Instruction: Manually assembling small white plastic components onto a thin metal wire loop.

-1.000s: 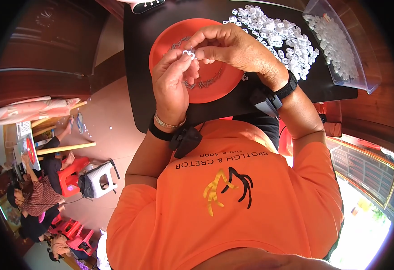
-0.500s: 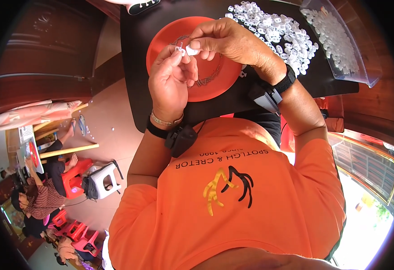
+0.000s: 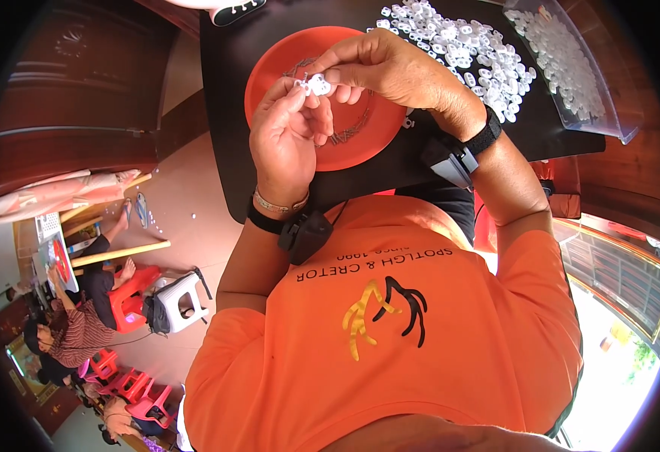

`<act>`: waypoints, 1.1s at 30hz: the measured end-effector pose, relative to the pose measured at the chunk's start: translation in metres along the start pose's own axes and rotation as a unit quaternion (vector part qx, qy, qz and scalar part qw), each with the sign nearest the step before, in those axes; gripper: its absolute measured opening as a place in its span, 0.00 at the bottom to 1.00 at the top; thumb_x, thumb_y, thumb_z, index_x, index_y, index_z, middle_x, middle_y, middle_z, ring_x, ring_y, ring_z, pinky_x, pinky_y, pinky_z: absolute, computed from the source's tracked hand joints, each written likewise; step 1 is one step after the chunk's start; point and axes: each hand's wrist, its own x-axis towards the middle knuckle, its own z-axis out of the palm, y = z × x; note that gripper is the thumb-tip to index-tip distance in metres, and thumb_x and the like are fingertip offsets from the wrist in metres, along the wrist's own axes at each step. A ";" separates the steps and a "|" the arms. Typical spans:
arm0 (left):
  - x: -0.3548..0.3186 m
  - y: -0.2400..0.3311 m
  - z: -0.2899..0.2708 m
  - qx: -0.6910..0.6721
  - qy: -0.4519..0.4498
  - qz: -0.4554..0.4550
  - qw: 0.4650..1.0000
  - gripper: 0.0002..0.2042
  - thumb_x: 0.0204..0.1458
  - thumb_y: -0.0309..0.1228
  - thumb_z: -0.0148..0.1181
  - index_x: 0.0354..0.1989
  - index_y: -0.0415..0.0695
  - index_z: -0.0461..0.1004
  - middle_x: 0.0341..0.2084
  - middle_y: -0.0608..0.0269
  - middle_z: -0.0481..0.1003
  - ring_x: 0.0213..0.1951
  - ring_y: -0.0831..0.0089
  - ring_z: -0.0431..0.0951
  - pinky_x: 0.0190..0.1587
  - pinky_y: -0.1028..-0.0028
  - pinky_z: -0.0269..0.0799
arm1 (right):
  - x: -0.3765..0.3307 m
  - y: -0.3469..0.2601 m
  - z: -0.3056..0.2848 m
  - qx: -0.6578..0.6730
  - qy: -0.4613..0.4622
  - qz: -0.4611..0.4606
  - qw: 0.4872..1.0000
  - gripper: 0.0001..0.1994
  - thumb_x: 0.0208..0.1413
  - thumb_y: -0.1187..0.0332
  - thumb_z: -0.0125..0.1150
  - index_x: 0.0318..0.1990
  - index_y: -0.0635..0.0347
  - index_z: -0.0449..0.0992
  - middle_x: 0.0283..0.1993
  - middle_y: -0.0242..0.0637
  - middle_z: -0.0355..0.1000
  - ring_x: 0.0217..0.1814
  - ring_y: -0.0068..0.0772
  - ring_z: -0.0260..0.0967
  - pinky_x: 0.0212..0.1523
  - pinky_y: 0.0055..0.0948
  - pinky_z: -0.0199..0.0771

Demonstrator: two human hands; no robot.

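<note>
Over a black tabletop (image 3: 269,188) your two hands meet above a round orange plastic plate (image 3: 360,143), which lies flat on the dark surface. Beside the plate, toward the far right, a loose heap of small white plastic pieces (image 3: 458,45) is spread on the tabletop, and a clear plastic tray (image 3: 571,68) of more such pieces stands just right of it. Beyond the tabletop's left edge you see a brown floor, dark wooden furniture, a white stool (image 3: 183,301) and red plastic chairs (image 3: 130,297), with other people seated there, well apart from you. Your left hand (image 3: 288,143) and your right hand (image 3: 390,68) both pinch one small white plastic piece (image 3: 316,85) between their fingertips, held above the plate's left half and not touching it. Compared with half a second ago, your hands hold much the same pose at the same spot over the plate, the white piece still between the fingertips; the heap and the tray have not moved.
</note>
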 end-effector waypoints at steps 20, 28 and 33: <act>0.004 -0.005 0.005 0.027 -0.002 -0.007 1.000 0.09 0.57 0.33 0.45 0.27 0.44 0.65 0.18 0.62 0.67 0.20 0.74 0.65 0.20 0.78 0.54 | -0.035 -0.057 -0.037 -0.191 0.285 -0.229 0.911 0.08 0.50 0.65 0.64 0.36 0.57 0.79 0.28 0.37 0.77 0.29 0.30 0.75 0.34 0.27 0.73; 0.005 -0.003 0.003 0.024 -0.012 -0.017 1.000 0.10 0.58 0.33 0.44 0.28 0.43 0.65 0.19 0.62 0.66 0.21 0.73 0.64 0.22 0.77 0.54 | -0.127 -0.126 -0.100 -0.415 0.519 -0.176 0.726 0.08 0.53 0.70 0.62 0.36 0.67 0.77 0.26 0.38 0.75 0.27 0.22 0.70 0.29 0.22 0.70; 0.002 -0.001 0.001 0.022 -0.011 -0.010 1.000 0.09 0.58 0.33 0.45 0.27 0.43 0.65 0.20 0.61 0.66 0.21 0.73 0.64 0.22 0.77 0.54 | -0.156 -0.101 -0.174 -0.556 0.530 -0.053 0.638 0.10 0.48 0.71 0.61 0.38 0.65 0.79 0.31 0.45 0.77 0.33 0.37 0.76 0.33 0.30 0.74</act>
